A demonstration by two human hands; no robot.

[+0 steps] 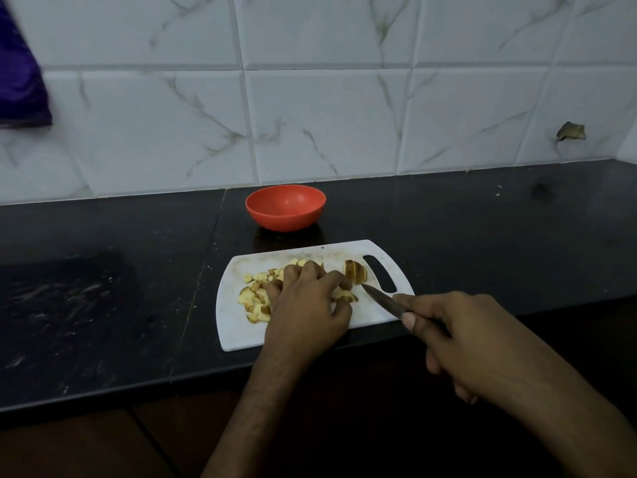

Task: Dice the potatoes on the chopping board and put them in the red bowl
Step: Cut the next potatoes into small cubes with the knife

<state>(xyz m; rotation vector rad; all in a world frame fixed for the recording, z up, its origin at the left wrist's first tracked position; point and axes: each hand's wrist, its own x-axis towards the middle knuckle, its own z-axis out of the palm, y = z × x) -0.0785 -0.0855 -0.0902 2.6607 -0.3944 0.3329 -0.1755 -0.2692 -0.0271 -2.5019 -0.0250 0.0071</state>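
One white chopping board lay near the middle of the frame on a black counter, its handle slot toward the right. On it were a heap of diced potato pieces at the left, too many and too crowded to count, and one group of uncut slices standing together at the upper right, near the slot. A few more pieces lay just below the slices.

One red bowl stood above the board, apart from it, close to the tiled wall; nothing showed inside it.

Two hands were in view. The left hand lay over the middle of the board with fingers bent down onto the potato, covering part of the heap; whether it gripped any piece I could not tell. The right hand, at the lower right, had its fingers curled round the handle of one knife, whose dark blade pointed up and left, its tip just below the slices.

A purple cloth hung at the upper left edge. A small chipped hole marked the wall at the right.
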